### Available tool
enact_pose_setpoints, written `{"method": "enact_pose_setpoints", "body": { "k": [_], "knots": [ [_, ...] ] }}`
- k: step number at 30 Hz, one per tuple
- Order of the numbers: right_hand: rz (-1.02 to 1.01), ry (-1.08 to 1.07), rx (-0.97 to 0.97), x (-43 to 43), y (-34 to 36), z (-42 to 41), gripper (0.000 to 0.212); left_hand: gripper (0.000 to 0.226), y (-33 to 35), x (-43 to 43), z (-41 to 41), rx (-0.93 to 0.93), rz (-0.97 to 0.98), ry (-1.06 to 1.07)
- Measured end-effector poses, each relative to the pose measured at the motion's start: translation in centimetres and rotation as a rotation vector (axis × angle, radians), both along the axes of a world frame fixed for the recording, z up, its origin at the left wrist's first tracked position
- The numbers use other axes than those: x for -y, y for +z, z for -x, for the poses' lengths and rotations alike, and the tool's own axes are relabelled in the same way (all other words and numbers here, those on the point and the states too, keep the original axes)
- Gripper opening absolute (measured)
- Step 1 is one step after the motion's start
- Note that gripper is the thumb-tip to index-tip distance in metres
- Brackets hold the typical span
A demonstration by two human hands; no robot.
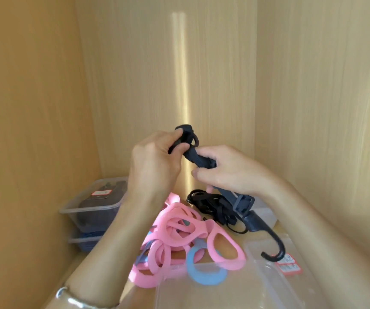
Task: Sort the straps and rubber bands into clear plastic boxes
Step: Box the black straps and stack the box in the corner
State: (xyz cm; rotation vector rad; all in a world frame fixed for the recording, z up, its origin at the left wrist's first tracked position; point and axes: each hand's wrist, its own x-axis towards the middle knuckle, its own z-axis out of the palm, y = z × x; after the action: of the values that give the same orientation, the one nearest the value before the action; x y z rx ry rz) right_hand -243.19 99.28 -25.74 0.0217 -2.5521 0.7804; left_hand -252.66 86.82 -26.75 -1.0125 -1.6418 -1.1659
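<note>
**Head view: both hands grip one dark strap above the pile**

The left hand (155, 161) pinches the folded upper end of a dark strap (198, 158) between thumb and fingers. The right hand (228, 172) curls round the strap just below it, so both hands are closed on the same piece, raised above the worktop (78, 264). From the right hand the strap hangs down through a buckle (243, 205) and ends in a black hook (275, 253) near two red-edged labels (288, 265).

Under the hands lies a heap of pink bands (179, 230), with a blue band (204, 273) at its near edge. Just behind the heap is a tangle of thin black straps (210, 204).

On the left, a clear box (90, 208) with dark contents sits stacked on a second box (79, 241). An open box (224, 293) stands nearest the camera, touching the pink heap. A silver bracelet (68, 295) circles the left wrist.
</note>
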Motion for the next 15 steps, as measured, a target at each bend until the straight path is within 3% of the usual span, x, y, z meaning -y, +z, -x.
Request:
{"method": "enact_pose_setpoints", "body": {
  "k": [2, 6, 8, 11, 15],
  "knots": [
    [-0.073, -0.047, -0.059, 0.0, 0.0, 0.2, 0.021, 0.024, -0.1, -0.3, 0.1, -0.085, 0.112, 0.068],
    [-0.1, -0.099, -0.136, -0.6, 0.4, -0.1, 0.023, 0.024, 0.8, 0.4, -0.3, -0.115, 0.243, 0.09],
    [-0.1, -0.109, -0.174, -1.1, 0.6, -0.2, 0.032, 0.024, 1.4, 0.8, -0.9, 0.004, 0.308, 0.071],
    [-0.008, -0.072, -0.301, -1.7, 0.7, -0.1, 0.027, 0.019, 2.2, 1.7, -1.2, 0.198, 0.333, -0.044],
    [0.16, 0.063, -0.335, -2.1, 0.7, -0.5, 0.018, 0.021, 2.5, 2.8, -0.5, 0.47, 0.329, -0.36]
  ]
}}
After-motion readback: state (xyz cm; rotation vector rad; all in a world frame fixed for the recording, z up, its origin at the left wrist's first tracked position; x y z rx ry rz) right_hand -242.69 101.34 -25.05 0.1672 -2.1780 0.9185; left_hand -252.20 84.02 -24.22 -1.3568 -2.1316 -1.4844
